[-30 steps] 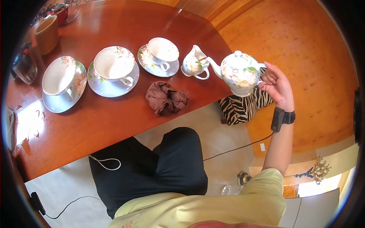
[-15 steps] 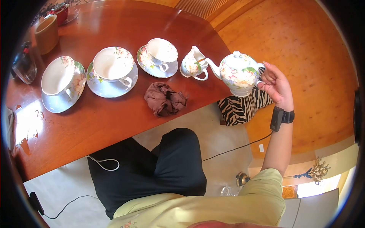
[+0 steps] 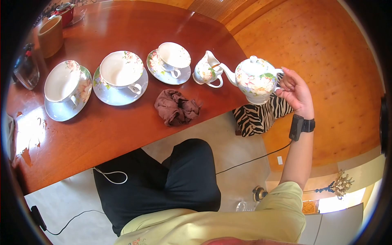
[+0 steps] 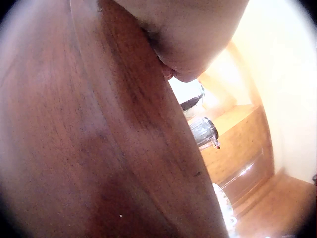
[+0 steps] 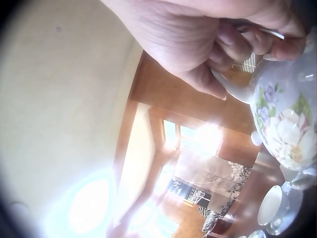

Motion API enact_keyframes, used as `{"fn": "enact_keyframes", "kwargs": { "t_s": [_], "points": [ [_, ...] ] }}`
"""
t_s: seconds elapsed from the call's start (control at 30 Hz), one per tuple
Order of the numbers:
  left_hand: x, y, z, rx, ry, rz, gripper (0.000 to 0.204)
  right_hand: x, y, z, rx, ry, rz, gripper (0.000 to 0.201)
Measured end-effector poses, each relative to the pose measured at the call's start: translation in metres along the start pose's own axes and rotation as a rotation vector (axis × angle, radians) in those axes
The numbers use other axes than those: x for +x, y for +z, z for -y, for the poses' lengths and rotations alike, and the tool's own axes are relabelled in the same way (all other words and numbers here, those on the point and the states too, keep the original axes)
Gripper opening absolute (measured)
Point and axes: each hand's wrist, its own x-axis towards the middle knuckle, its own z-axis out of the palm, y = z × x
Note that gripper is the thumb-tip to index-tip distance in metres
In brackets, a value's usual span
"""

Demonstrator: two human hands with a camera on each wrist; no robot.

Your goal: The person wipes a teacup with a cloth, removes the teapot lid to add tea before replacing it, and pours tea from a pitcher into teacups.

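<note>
The right hand [image 3: 295, 90] grips the handle of one floral teapot [image 3: 256, 79], fingers curled round the handle as the right wrist view shows plainly. The teapot is held off the desk [image 3: 114, 126], just past its right edge, tilted a little with its spout toward one small floral creamer [image 3: 207, 70]; the spout tip is at the creamer's rim, though whether the two touch cannot be told. The creamer stands on the desk near its far right corner.

The left hand [image 4: 183, 34] shows only in the left wrist view, as a blurred patch of skin close above the brown wood of the desk; whether it is relaxed or clenched cannot be told.

Left of the creamer, three cups sit on three saucers in a row: a small cup [image 3: 174, 56] on its saucer [image 3: 163, 73], a larger cup [image 3: 119, 69] on its saucer [image 3: 118, 94], and a third cup [image 3: 62, 81] leaning on its saucer [image 3: 65, 108] at the left. All three cups look empty. One crumpled brown cloth [image 3: 176, 107] lies on the desk in front of the small cup, near the desk's front edge. At the far left stand one tan mug [image 3: 50, 36], one glass vessel [image 3: 26, 69] and, behind the mug, one red container [image 3: 65, 14].

Below the teapot, on the floor side, is one zebra-striped cushion [image 3: 259, 116].
</note>
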Motion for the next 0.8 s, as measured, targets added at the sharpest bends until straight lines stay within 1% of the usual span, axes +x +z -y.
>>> {"fn": "enact_keyframes", "kwargs": {
  "t_s": [0.07,0.13,0.2,0.27,0.33,0.47,0.53,0.6,0.67,0.8],
  "points": [
    [0.000,-0.001,0.002,0.024,-0.007,0.014,0.032,0.000,0.001,0.000,-0.004,-0.006,-0.001,0.050],
    [0.001,0.000,0.004,0.049,0.046,-0.006,0.032,0.001,0.001,0.001,-0.005,-0.004,0.002,0.050],
    [0.001,0.001,0.001,0.053,0.059,-0.016,0.033,0.002,-0.003,0.000,-0.008,-0.002,0.005,0.050],
    [0.000,0.001,-0.003,0.057,0.070,-0.027,0.033,0.007,-0.012,-0.001,0.037,-0.001,0.081,0.012],
    [-0.001,0.000,-0.004,0.028,-0.001,-0.004,0.033,0.004,-0.008,0.000,0.027,-0.001,0.069,0.012],
    [0.000,0.001,-0.001,0.016,-0.002,-0.006,0.033,0.005,-0.009,0.000,0.023,-0.004,0.067,0.014],
    [0.001,0.001,0.003,0.024,0.058,-0.013,0.033,0.008,-0.012,-0.002,0.024,-0.004,0.082,0.016],
    [0.001,0.000,0.001,0.019,0.055,-0.003,0.033,0.006,-0.009,-0.001,0.025,-0.004,0.097,0.018],
    [0.000,0.000,0.000,0.013,0.051,0.008,0.034,0.000,0.002,0.001,-0.005,-0.008,0.002,0.049],
    [0.001,0.000,0.002,0.036,0.074,-0.003,0.033,0.003,-0.003,-0.001,0.004,-0.009,0.012,0.050]
  ]
}}
